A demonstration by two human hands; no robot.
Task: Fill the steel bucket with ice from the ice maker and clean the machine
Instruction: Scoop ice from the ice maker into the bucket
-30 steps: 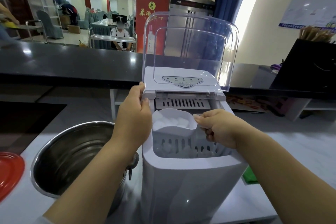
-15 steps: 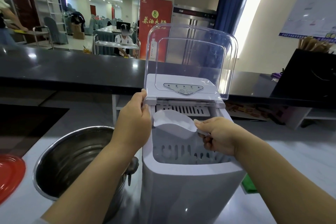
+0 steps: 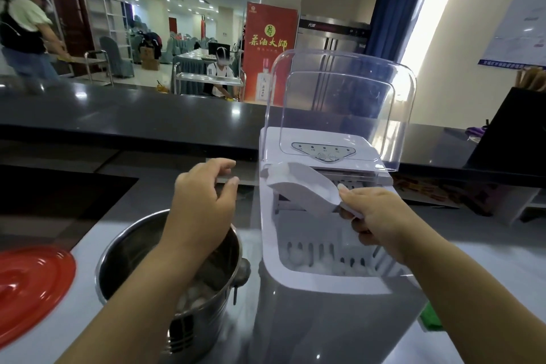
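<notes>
The white ice maker (image 3: 319, 313) stands on the counter with its clear lid (image 3: 339, 103) raised. Ice pieces lie in its slotted basket (image 3: 322, 257). My right hand (image 3: 375, 219) grips the handle of a white plastic scoop (image 3: 298, 186), lifted above the basket and pointing left toward the machine's left edge. My left hand (image 3: 204, 201) hovers in the air above the steel bucket (image 3: 165, 260), fingers loosely curled and holding nothing. The bucket stands just left of the machine, with some ice (image 3: 192, 298) in its bottom.
A red lid (image 3: 26, 287) lies on the counter at far left. A green cloth (image 3: 431, 319) peeks out right of the machine. A black raised bar top (image 3: 118, 115) runs behind. A black box (image 3: 514, 133) stands at far right. People move in the room beyond.
My left hand has let go of the machine's left edge and moved left over the bucket. My right hand has lifted the scoop out of the basket and swung it leftward.
</notes>
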